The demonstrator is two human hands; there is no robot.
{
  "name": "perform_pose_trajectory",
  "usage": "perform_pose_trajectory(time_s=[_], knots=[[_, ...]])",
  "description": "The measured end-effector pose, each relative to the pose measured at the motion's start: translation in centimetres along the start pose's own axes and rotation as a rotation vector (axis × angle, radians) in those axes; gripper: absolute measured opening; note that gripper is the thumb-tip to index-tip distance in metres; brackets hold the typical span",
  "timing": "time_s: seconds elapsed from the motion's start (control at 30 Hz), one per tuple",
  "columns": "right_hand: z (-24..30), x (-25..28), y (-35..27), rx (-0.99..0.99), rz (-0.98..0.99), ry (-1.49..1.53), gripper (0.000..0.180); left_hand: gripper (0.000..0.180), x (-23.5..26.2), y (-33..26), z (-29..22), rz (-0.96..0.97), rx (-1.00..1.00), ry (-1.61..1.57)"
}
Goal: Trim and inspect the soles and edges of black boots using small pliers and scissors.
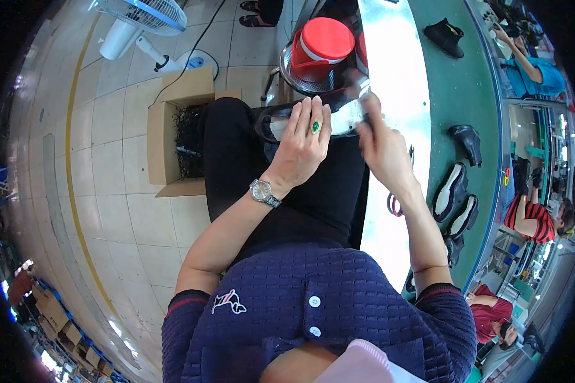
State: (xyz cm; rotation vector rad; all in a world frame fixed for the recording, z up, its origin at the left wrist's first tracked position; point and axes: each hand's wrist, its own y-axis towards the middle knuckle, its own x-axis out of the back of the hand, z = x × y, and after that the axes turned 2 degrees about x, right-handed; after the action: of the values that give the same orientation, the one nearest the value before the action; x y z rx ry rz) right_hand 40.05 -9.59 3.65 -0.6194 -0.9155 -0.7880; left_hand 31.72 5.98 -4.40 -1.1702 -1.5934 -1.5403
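Across my lap lies a black boot or shoe [267, 129], its pale sole [346, 119] facing up. My left hand [303, 143], with a green-stoned ring and a wristwatch, rests on it with the fingers stretched flat over the sole. At the sole's right part, my right hand [384, 143] is closed and smeared by motion. Something dark shows between its fingers, and a blurred, partly shiny shape [358, 83] is just above; I cannot make out what it is.
A red-lidded container [328, 39] sits on a metal stool [286, 67]. On my left are a cardboard box [158, 143] and a fan [118, 39]. Right of the metal tabletop [396, 83], scissors [394, 204] on it, a green conveyor [450, 96] bears several black shoes [452, 191]; people sit beyond.
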Motion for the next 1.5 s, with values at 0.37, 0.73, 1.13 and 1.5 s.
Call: perform_pose_trajectory(time_s=[0.37,0.73,1.13,1.5], knots=[[1.7,-0.5,0.5,0.072,0.103,-0.123,0.063,0.047,0.0,0.1,0.2,0.011,0.011,-0.009],[2.8,0.1,0.8,0.107,0.119,-0.203,0.062,0.030,-0.8,0.0,0.7,-0.108,-0.022,-0.049],[3.8,0.4,1.3,0.142,0.197,-0.285,0.065,0.046,3.9,0.5,1.5,0.261,0.189,0.089],[5.3,-0.6,1.5,0.146,0.099,-0.104,0.070,0.042,2.5,-1.1,1.3,0.070,0.158,0.125]])
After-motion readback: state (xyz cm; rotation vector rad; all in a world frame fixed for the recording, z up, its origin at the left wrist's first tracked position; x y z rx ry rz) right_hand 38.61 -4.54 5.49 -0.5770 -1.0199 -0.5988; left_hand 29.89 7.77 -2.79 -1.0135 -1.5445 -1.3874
